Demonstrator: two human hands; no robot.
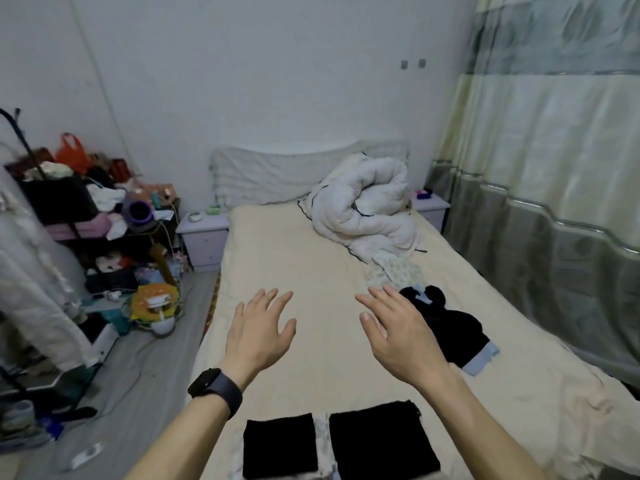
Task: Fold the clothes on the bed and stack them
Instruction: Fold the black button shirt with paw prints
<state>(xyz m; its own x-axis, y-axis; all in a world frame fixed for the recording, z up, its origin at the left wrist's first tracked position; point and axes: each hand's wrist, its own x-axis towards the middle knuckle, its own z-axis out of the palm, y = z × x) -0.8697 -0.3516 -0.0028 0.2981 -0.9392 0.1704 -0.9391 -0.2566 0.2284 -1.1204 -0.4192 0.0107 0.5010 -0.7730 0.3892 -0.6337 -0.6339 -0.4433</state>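
Cream sheet on the bed fills centre frame. Its bare middle looks kept free as your folding surface. White crumpled duvet sits upper centre-right, probably pushed there to be out of the way. Black garment with pale blue cuffs lies unfolded right of centre, likely next up. Right folded black square and left folded black square sit side by side at the bottom edge, close to you for short stacking moves. Pale floral cloth lies crumpled between duvet and black garment. Your right hand and left hand hover over the sheet, fingers spread, holding nothing. Right hand is just beside the black garment, contact unclear. Black wristwatch is on your left wrist.
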